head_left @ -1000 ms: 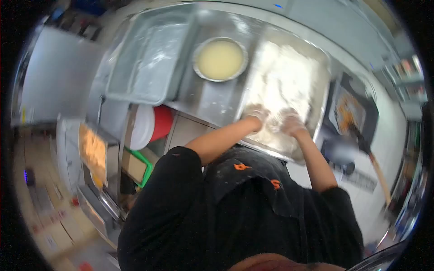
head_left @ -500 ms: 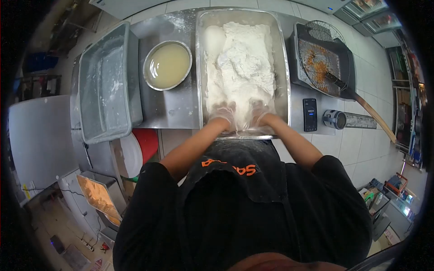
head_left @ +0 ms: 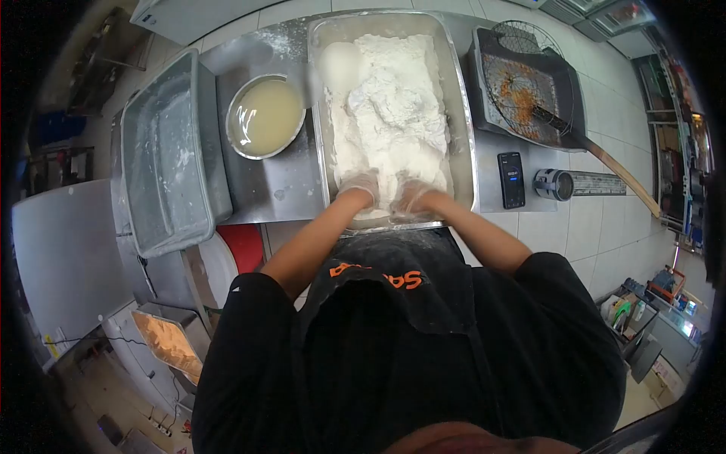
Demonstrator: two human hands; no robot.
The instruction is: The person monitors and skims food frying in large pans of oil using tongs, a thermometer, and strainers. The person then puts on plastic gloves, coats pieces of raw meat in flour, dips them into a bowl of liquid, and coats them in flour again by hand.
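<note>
A deep steel tray [head_left: 466, 151] holds a broad heap of white flour [head_left: 401, 98]. Both of my hands wear clear plastic gloves and are at the near end of this tray, a short gap apart. My left hand [head_left: 361, 185] is pushed into the flour at the left, its fingers mostly buried. To its right, my right hand [head_left: 412, 195] is also sunk in the flour, and its fingertips are hidden. A smooth, pale rounded object [head_left: 342, 64] lies at the tray's far left corner; its kind is unclear.
Left of the tray stand a steel bowl of cloudy yellowish liquid [head_left: 266, 117] and a grey plastic tub [head_left: 215, 151]. On the right are a dark bin [head_left: 476, 83] with a wire skimmer [head_left: 605, 159] across it, a phone [head_left: 512, 180] and a metal can [head_left: 554, 185].
The view has shifted slightly, moving the table's contents leftward. My hands have gone a little farther into the flour, and the left fingers, partly visible before, are now more covered.
</note>
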